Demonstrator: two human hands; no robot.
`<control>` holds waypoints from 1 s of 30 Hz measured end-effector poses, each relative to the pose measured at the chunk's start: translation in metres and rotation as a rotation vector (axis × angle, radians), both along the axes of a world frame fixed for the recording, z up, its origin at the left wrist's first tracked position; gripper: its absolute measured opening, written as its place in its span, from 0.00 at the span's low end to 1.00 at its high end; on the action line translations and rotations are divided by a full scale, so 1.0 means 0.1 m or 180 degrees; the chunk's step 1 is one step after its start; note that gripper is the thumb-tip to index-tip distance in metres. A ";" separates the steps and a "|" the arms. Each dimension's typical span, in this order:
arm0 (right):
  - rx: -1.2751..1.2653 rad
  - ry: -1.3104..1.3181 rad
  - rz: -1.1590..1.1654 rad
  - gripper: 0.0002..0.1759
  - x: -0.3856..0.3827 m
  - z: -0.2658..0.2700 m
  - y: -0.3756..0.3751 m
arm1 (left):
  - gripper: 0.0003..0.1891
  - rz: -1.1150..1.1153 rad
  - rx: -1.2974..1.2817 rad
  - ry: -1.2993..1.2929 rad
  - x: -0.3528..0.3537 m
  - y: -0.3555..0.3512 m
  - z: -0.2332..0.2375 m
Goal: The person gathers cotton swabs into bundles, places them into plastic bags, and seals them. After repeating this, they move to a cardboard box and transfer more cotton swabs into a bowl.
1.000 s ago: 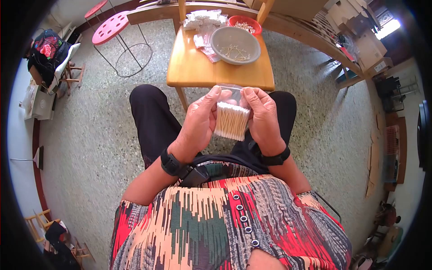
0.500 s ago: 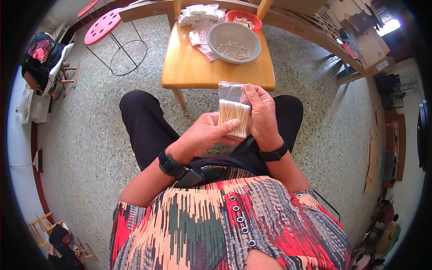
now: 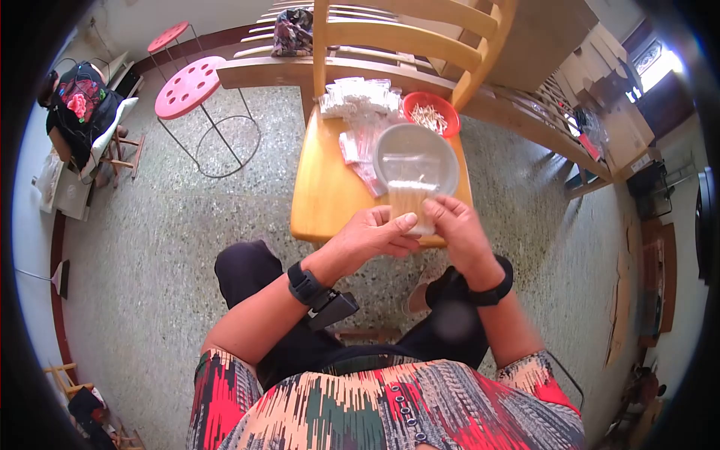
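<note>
A clear plastic bag of cotton swabs (image 3: 409, 199) is held upright in front of the chair, somewhat blurred. My left hand (image 3: 373, 234) grips its lower left side, thumb across the front. On the right edge, my right hand (image 3: 466, 238) pinches the bag between thumb and fingers. Just behind the bag, a grey bowl (image 3: 453, 159) sits on the wooden chair (image 3: 315, 204); the bag covers much of its inside. Past that bowl stands a red bowl (image 3: 454, 120) with loose cotton swabs in it.
Filled bags (image 3: 361, 97) are piled at the back left of the seat, with flat plastic bags (image 3: 352, 150) before them. A pink stool (image 3: 189, 88) stands to the left. Behind the chair runs a slatted wooden frame (image 3: 262, 73); cardboard boxes (image 3: 616, 94) are at far right.
Both hands have moved forward with the bag of cotton swabs, from above the lap to the chair's front edge. The view has tilted up, showing the chair's backrest.
</note>
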State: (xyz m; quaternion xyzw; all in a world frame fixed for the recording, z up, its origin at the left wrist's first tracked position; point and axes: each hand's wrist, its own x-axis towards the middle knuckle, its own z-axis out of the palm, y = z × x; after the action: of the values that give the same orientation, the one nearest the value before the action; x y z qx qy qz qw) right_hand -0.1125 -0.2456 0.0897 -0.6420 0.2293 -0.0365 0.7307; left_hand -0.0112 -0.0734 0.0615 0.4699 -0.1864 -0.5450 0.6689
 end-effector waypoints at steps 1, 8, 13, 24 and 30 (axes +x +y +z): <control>-0.0240 0.0037 -0.0017 0.14 0.15 0.03 -0.12 | 0.25 0.0021 0.0007 0.0020 0.08 -0.04 0.02; -0.0056 -0.0021 -0.0469 0.15 1.60 0.02 -0.84 | 0.23 0.0699 -0.0201 -0.0279 0.51 0.05 -0.32; -0.0611 0.0079 -0.0737 0.13 2.41 -0.13 -0.93 | 0.20 0.0736 -0.0225 -0.0307 0.61 0.13 -0.41; -0.1038 0.0698 0.0027 0.08 2.75 -0.67 -1.28 | 0.16 0.0445 -0.0107 -0.0346 0.58 0.19 -0.31; -0.0829 0.0620 0.0055 0.12 2.75 -0.75 -1.29 | 0.16 0.0378 -0.0103 -0.0357 0.54 0.17 -0.33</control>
State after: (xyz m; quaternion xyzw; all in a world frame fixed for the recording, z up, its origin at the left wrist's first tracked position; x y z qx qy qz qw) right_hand 0.1625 -0.3747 0.0147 -0.7337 0.2869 0.0028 0.6159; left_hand 0.0430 -0.0565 0.0284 0.4992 -0.2041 -0.4741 0.6960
